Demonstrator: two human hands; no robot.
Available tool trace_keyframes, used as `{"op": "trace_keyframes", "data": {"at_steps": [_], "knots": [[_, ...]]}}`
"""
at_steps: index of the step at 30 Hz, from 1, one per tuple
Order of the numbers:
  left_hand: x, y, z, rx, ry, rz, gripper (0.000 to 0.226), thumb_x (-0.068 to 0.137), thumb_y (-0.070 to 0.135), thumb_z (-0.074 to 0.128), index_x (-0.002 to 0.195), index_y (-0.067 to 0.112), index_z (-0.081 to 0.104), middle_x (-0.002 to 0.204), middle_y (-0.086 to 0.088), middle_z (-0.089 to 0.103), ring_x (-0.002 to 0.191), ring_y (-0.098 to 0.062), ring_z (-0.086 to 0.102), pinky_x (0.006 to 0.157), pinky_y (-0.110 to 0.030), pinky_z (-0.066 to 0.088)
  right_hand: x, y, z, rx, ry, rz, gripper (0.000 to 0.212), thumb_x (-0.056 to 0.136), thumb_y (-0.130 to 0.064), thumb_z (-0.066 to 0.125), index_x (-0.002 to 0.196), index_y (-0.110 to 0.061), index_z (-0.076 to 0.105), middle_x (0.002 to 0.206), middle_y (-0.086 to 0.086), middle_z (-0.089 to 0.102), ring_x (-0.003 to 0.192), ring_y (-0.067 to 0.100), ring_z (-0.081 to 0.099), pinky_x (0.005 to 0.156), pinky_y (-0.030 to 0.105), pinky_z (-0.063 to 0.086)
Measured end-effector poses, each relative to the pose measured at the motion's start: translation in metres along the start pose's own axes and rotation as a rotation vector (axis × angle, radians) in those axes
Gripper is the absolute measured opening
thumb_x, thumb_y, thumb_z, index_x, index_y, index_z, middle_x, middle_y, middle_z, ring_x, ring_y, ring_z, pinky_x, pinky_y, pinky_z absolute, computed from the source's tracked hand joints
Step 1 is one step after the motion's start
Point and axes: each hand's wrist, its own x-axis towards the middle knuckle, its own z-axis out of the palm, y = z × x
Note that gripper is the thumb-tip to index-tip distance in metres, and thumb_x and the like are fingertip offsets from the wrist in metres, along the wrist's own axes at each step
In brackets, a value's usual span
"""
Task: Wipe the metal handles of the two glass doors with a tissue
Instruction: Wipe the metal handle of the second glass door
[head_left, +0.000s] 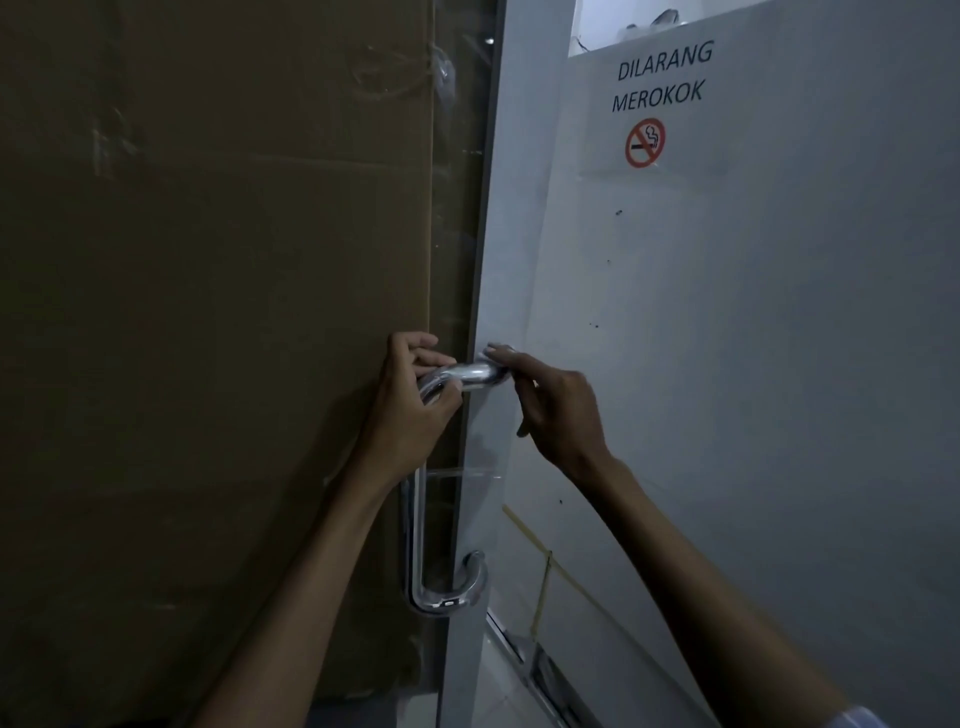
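A shiny U-shaped metal handle (415, 540) is mounted upright on the left glass door (452, 234), near its right edge. My left hand (410, 410) grips the handle's upper bend from the left. My right hand (550, 410) reaches in from the right and pinches a small pale tissue (493, 351) around the top arm of the handle, next to the door edge. The lower bend of the handle shows bare at the bottom. The second door's handle is out of view.
Brown cardboard (208, 312) covers the left door from behind the glass. To the right is a grey-white frosted panel (779, 364) with a paper no-smoking sign (660, 104). A metal floor track (545, 670) and yellow tape (545, 571) lie low on the right.
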Motion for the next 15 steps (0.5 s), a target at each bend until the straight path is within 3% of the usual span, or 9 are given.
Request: {"op": "trace_keyframes", "data": {"at_steps": [5, 8, 12, 15], "knots": [[-0.001, 0.0, 0.0, 0.002, 0.014, -0.005, 0.047, 0.097, 0.005, 0.069, 0.135, 0.014, 0.042, 0.119, -0.002, 0.063, 0.099, 0.005, 0.067, 0.077, -0.012, 0.055, 0.007, 0.002, -0.003, 0.018, 0.006, 0.086, 0.034, 0.111, -0.025, 0.047, 0.138, -0.039, 0.063, 0.123, -0.004, 0.075, 0.054, 0.003, 0.068, 0.055, 0.025, 0.059], [-0.001, 0.0, 0.0, 0.008, 0.011, -0.004, 0.047, 0.097, 0.005, 0.069, 0.135, 0.015, 0.042, 0.119, 0.0, 0.063, 0.098, 0.005, 0.067, 0.077, -0.012, 0.055, 0.001, -0.003, -0.002, 0.046, -0.03, 0.0, 0.035, 0.11, -0.021, 0.049, 0.139, -0.033, 0.063, 0.118, 0.0, 0.077, 0.052, 0.002, 0.068, 0.055, 0.022, 0.058], [-0.002, 0.001, 0.002, 0.017, 0.025, -0.012, 0.046, 0.097, 0.005, 0.069, 0.135, 0.013, 0.043, 0.119, 0.001, 0.062, 0.098, 0.01, 0.065, 0.076, -0.008, 0.053, 0.005, -0.001, -0.003, 0.065, 0.02, 0.131, 0.036, 0.11, -0.022, 0.048, 0.139, -0.037, 0.064, 0.127, -0.003, 0.074, 0.053, 0.003, 0.069, 0.052, 0.025, 0.058], [-0.002, 0.001, 0.002, 0.019, 0.027, -0.011, 0.045, 0.097, 0.006, 0.069, 0.134, 0.016, 0.044, 0.118, 0.002, 0.062, 0.097, 0.007, 0.066, 0.077, -0.01, 0.054, 0.003, -0.013, 0.001, 0.068, 0.013, 0.06, 0.035, 0.109, -0.018, 0.05, 0.138, -0.029, 0.066, 0.117, 0.0, 0.077, 0.051, 0.003, 0.066, 0.053, 0.017, 0.056]]}}
